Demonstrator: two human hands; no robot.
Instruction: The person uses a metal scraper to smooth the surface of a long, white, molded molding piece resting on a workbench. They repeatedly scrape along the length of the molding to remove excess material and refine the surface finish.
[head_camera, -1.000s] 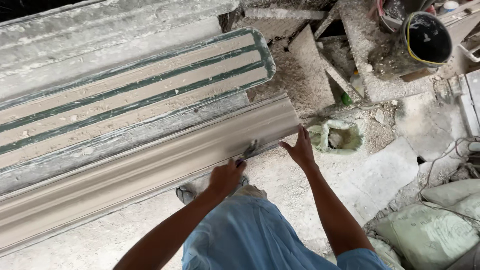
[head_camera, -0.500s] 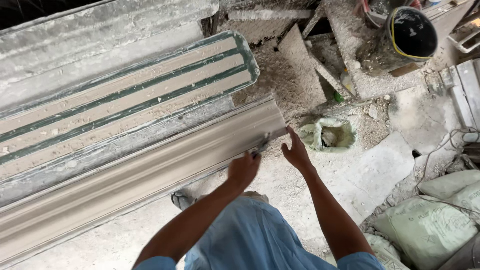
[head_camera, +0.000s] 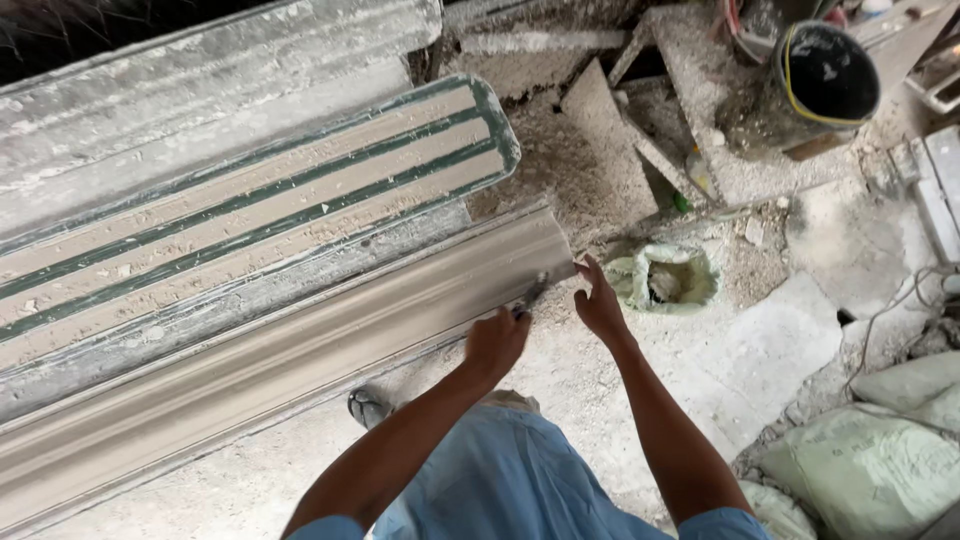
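A long grey-beige plaster moulding (head_camera: 300, 340) lies across a dusty bench, its right end near both hands. My left hand (head_camera: 495, 342) is closed around a small dark-handled tool (head_camera: 530, 296) whose blade touches the moulding's right end. My right hand (head_camera: 598, 302) reaches past that end with fingers spread, its fingertips at the moulding's corner, holding nothing. Behind the moulding sits a long mould with green and beige stripes (head_camera: 250, 210).
A small green container caked in plaster (head_camera: 665, 280) stands just right of my hands. Broken plaster slabs (head_camera: 610, 130) and a black bucket (head_camera: 825, 72) lie at the back right. Pale sacks (head_camera: 880, 460) sit at the lower right. A sandalled foot (head_camera: 367, 405) shows below the bench.
Both hands have stayed at the moulding's right end. The view has drifted, so the moulding's end and the hands now sit further left in the picture.
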